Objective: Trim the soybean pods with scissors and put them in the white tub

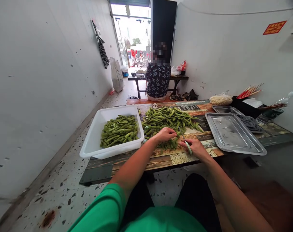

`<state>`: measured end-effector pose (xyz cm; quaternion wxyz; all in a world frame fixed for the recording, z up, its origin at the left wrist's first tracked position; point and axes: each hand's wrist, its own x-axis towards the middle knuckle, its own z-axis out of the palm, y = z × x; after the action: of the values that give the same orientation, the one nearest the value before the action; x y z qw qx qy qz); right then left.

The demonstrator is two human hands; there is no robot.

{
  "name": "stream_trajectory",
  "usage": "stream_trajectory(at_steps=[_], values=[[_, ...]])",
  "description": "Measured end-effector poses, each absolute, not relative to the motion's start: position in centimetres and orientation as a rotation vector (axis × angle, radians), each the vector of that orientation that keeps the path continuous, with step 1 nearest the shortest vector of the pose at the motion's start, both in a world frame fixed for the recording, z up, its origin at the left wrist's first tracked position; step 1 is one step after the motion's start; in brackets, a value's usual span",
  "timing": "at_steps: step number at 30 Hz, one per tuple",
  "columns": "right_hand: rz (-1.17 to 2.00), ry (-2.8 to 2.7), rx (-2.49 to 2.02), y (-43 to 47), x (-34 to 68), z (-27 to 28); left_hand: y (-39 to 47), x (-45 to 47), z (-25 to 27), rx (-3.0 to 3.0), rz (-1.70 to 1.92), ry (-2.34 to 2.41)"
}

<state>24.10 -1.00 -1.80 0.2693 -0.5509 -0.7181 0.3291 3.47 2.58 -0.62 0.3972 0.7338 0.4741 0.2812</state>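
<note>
Scissors (188, 147) gripped in right hand (196, 149), left hand (165, 135) pinched together, green pods (167, 116) piled just beyond both

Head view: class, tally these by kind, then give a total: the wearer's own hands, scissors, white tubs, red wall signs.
Hands (left hand, right hand): 2
Scissors: 1
White tub: 1
Red wall sign: 1
Total: 5
</note>
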Motion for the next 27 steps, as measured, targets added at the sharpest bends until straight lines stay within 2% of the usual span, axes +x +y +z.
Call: stream_trajectory(at_steps=[18,27], values=[[1.275,-1.678,-1.403,-1.8,24.2,-1.4,2.2,3.3,-0.1,1.412,0.733,0.947],[1.296,-1.413,-1.416,-2.0,22.9,-1.9,3.0,4.9,-1.3,0.912,1.21,0.952]])
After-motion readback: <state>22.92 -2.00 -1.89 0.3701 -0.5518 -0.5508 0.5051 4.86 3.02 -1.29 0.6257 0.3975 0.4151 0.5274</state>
